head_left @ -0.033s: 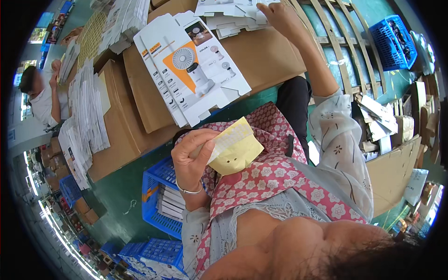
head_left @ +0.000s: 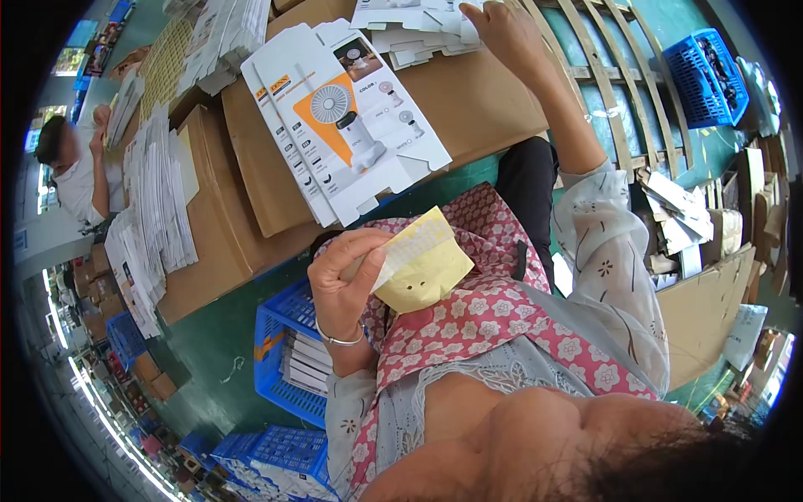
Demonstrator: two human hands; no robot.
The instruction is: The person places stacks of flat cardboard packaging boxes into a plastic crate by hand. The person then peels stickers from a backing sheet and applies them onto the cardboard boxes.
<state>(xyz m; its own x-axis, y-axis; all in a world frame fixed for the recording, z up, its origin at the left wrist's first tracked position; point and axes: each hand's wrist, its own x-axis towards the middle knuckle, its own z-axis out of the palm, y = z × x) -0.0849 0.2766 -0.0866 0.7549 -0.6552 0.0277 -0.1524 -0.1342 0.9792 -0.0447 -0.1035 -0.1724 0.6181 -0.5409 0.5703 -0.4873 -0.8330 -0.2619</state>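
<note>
My left hand [head_left: 345, 276] is closed on a sheet of yellow sticker backing paper [head_left: 425, 280] in front of my apron. Pale labels run along the sheet's upper part, and two small holes show lower down. At the top edge, my right hand [head_left: 512, 38] is over the right end of a stack of flat white cartons [head_left: 418, 38]. Its thumb reaches left along the cartons; the other fingers are mostly hidden. Nearer me, flattened printed cartons [head_left: 355, 134] with a small fan pictured on them lie overlapped on a brown cardboard box [head_left: 477, 105].
Piles of folded cartons [head_left: 159, 192] line the left side, where a co-worker [head_left: 79, 176] handles some. A blue crate [head_left: 288, 368] holding white boxes stands on the floor by my left arm. Wooden pallets [head_left: 598, 75] and another blue basket [head_left: 707, 79] are at the right.
</note>
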